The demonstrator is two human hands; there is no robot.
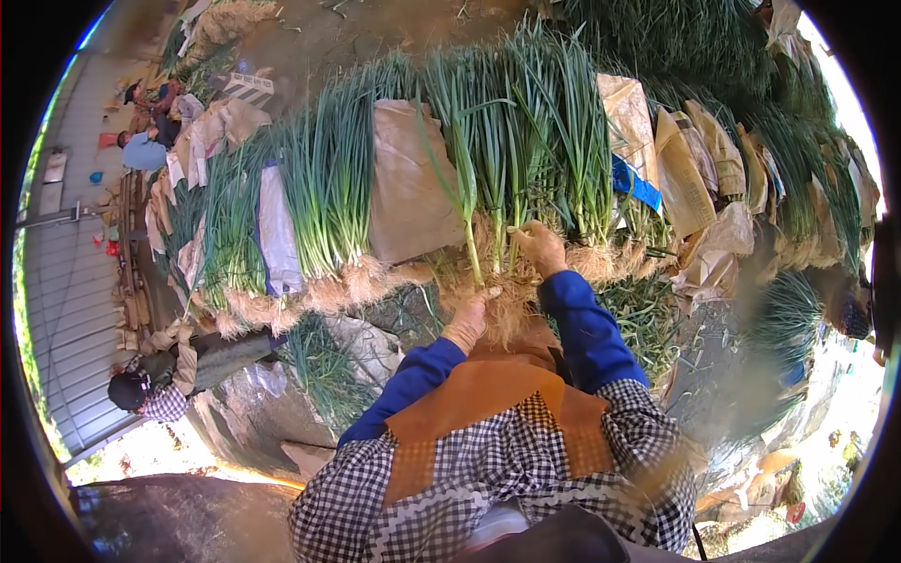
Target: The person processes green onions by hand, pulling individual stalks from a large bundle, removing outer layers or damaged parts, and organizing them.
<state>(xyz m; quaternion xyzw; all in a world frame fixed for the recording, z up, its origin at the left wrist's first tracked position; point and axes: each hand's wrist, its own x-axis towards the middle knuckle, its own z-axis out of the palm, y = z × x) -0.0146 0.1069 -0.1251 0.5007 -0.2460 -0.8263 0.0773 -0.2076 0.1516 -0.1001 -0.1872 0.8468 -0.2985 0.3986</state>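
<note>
In front of me a bunch of green onions (511,141) stands with its leaves pointing away and its pale roots (507,305) toward my apron. My left hand (466,321) is closed at the root end of one thicker green onion (472,246), its thumb and fingertips pinched by the base. Higher up and to the right, my right hand (542,250) is bent round, its fingertips closed on the white stem of another green onion. My palms hide part of both grips. A brown sheet (408,178) lies left of the bunch.
More bundles of green onions (328,178) line the row to the left. Brown paper sacks (682,174) and a blue piece (635,183) lie at the right. Loose green trimmings (643,324) cover the ground. A co-worker (155,389) works at the left; other people (155,122) sit farther back.
</note>
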